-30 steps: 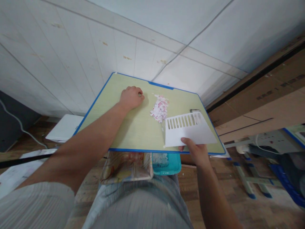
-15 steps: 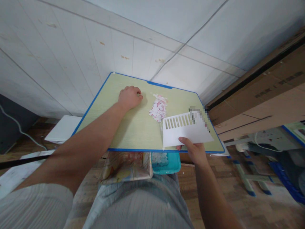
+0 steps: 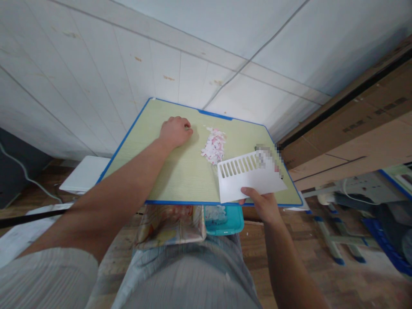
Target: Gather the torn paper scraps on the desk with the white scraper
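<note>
- Left hand (image 3: 176, 131) rests just left of the paper-scrap heap (image 3: 213, 148), fingers curled inward; whether anything is pinched between the fingertips cannot be told from this angle.
- Right hand (image 3: 264, 205), to the near right of the heap, grips a white slotted sheet (image 3: 252, 182), thumb on top, the other fingers mostly hidden beneath.
- That sheet lies at the heap's lower right, slots toward the far side. Its upper right part is lost under a pixelated patch, with dark bits at the border too unclear to name.
- Around the heap, the green tabletop (image 3: 186, 182) runs out to blue edging. A narrow gap parts the heap from the left hand; a broader stretch leads left, crossed by the left forearm (image 3: 128, 184). On the near side, the sheet's corner reaches the front edge.
- Nearer the wearer than the heap, a teal tray (image 3: 237, 221) with whitish pieces is partly cut off by the tabletop; left of it, a patterned container (image 3: 180, 236) shows only in part.
- Beyond the heap, the wall (image 3: 180, 34) stands close behind the far edge; well to the heap's right, cardboard boxes (image 3: 341, 128) crowd the right edge.
</note>
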Demonstrator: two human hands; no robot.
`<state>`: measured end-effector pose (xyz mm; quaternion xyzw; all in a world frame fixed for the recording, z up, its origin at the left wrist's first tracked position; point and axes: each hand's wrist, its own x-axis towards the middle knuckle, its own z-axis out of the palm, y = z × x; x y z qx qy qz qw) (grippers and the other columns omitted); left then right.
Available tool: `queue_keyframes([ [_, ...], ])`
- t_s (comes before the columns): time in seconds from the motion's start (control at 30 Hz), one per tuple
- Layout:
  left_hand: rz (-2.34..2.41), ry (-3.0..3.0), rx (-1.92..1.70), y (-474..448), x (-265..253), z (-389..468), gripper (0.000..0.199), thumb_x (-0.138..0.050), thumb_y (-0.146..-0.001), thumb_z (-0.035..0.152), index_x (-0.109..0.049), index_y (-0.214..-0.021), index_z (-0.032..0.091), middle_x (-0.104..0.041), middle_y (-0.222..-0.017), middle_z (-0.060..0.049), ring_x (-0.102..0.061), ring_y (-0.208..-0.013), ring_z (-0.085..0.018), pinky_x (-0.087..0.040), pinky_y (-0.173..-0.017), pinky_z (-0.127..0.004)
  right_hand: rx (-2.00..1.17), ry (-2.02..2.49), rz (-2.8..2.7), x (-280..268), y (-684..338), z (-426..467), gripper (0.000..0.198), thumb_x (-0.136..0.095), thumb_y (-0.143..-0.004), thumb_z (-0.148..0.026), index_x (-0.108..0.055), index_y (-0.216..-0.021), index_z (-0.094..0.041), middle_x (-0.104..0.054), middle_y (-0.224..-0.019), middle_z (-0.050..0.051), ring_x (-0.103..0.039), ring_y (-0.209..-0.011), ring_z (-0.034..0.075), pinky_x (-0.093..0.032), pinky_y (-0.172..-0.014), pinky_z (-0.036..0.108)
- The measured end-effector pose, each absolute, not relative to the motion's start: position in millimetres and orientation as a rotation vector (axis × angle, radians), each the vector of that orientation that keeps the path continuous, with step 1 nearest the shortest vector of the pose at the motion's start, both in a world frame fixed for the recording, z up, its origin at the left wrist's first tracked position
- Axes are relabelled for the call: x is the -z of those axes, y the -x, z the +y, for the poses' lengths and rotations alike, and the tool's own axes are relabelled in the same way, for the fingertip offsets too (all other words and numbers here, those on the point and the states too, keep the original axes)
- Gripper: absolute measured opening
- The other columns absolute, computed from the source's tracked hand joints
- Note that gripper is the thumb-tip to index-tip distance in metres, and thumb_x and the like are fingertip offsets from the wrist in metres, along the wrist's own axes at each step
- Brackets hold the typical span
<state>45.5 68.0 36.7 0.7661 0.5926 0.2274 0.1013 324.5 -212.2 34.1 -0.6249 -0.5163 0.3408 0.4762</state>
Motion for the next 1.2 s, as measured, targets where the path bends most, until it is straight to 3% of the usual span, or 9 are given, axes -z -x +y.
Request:
queue_keyframes([
  [0.17,1.742,-2.257,-0.695,-45,-35,69,0.04,-0.066,-0.101,0.038,-0.09,-0.131,0.027,-0.085,-0.143,-0.014,-0.07,-0.144,-0.042,-0.055,-0.125,-0.058,-0.829,1.532,-1.218,-36,-322,-210,0.043,-0.09,-0.091,-0.055,-0.072,-0.061,-0.03,-0.075,-0.061,0.005,-0.074,-0.065,0.029,-0.068,-0.075,0.044],
  [0.33,1.741,-2.256,-0.67,-45,-36,69,0.041,-0.063,-0.103,0.038,-0.09,-0.131,0.024,-0.083,-0.146,-0.017,-0.069,-0.145,-0.043,-0.055,-0.125,-0.058,-0.709,1.532,-1.037,-31,-317,-196,0.046,-0.093,-0.088,-0.066,-0.074,-0.076,-0.026,-0.079,-0.067,0.006,-0.068,-0.054,0.023,-0.061,-0.06,0.039],
  [0.63,1.743,-2.275,-0.648,-45,-37,68,0.043,-0.062,-0.104,0.038,-0.089,-0.132,0.022,-0.083,-0.146,-0.019,-0.07,-0.146,-0.043,-0.054,-0.125,-0.058,-0.683,1.549,-1.077,-20,-312,-183,0.058,-0.09,-0.091,-0.079,-0.076,-0.078,-0.024,-0.084,-0.074,0.009,-0.07,-0.059,0.022,-0.06,-0.064,0.036],
  [0.83,1.746,-2.261,-0.65,-45,-38,67,0.043,-0.062,-0.104,0.039,-0.09,-0.132,0.023,-0.083,-0.146,-0.018,-0.07,-0.145,-0.042,-0.054,-0.126,-0.056,-0.664,1.595,-1.121,-17,-314,-185,0.047,-0.086,-0.096,-0.067,-0.076,-0.076,-0.025,-0.084,-0.075,0.006,-0.072,-0.063,0.022,-0.061,-0.071,0.037],
  [1.2,1.74,-2.249,-0.678,-45,-36,68,0.041,-0.064,-0.104,0.038,-0.09,-0.132,0.024,-0.083,-0.146,-0.017,-0.069,-0.145,-0.042,-0.053,-0.126,-0.057,-0.69,1.61,-1.158,-35,-315,-202,0.041,-0.085,-0.084,-0.051,-0.065,-0.055,-0.03,-0.07,-0.056,0.004,-0.069,-0.057,0.025,-0.064,-0.065,0.039],
])
